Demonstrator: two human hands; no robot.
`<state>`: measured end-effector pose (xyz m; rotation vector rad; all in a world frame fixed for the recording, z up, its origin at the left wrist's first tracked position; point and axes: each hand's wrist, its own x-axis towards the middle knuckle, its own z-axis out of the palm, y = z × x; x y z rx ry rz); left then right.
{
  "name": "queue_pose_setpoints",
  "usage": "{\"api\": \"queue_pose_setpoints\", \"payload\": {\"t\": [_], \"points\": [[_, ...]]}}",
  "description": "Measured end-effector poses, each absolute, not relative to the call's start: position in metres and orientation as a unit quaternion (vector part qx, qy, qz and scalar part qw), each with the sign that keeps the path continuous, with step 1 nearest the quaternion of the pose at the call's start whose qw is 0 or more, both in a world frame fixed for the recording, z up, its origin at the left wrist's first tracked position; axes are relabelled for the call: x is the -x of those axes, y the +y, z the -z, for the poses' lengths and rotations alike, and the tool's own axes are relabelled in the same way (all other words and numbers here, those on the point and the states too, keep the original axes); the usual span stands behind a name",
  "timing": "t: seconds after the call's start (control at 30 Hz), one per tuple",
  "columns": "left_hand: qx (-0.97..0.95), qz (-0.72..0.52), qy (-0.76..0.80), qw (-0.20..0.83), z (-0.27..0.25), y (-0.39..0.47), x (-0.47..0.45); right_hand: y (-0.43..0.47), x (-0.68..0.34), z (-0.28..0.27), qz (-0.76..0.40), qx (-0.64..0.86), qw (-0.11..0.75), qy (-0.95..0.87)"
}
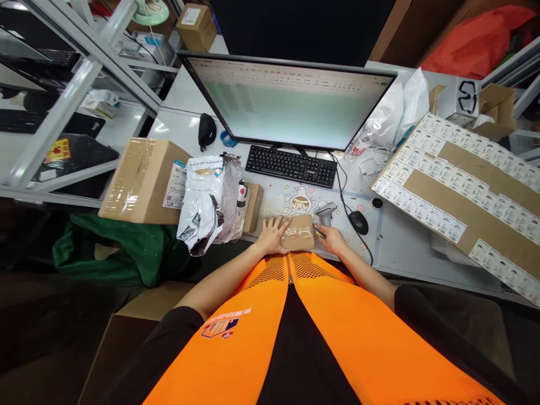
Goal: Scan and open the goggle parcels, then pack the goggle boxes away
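Observation:
A small taped cardboard box [298, 233] lies at the desk's front edge, right before my orange vest. My left hand [273, 235] grips its left side, the fingers at the far left corner and the thumb near the front. On the other side, my right hand [332, 239] is closed around what looks like a box cutter [319, 231], its tip close to the box's right end. Whether the blade touches the cardboard I cannot tell. Just behind the right hand lies a grey and white handheld scanner [326, 211].
A keyboard [291, 166] and monitor [291, 104] stand behind the box. Plastic mailer bags [206, 199] and a larger carton [143, 180] are piled left. A mouse [358, 223] lies right, near a label-covered cardboard sheet [472, 185] jutting past the desk edge.

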<state>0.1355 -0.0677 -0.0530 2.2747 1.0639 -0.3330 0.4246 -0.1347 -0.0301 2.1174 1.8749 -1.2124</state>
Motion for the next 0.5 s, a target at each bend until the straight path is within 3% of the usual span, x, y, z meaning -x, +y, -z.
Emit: {"api": "queue_pose_setpoints", "payload": {"t": [0.4,0.5], "points": [[-0.832,0.148,0.429,0.319,0.036,-0.071,-0.137,-0.203,-0.419,0.024,0.516,-0.662,-0.122,0.530],[-0.782,0.171,0.484,0.353,0.020,-0.086,-0.136,-0.225,-0.425,0.046,0.480,-0.709,-0.183,0.482]]}}
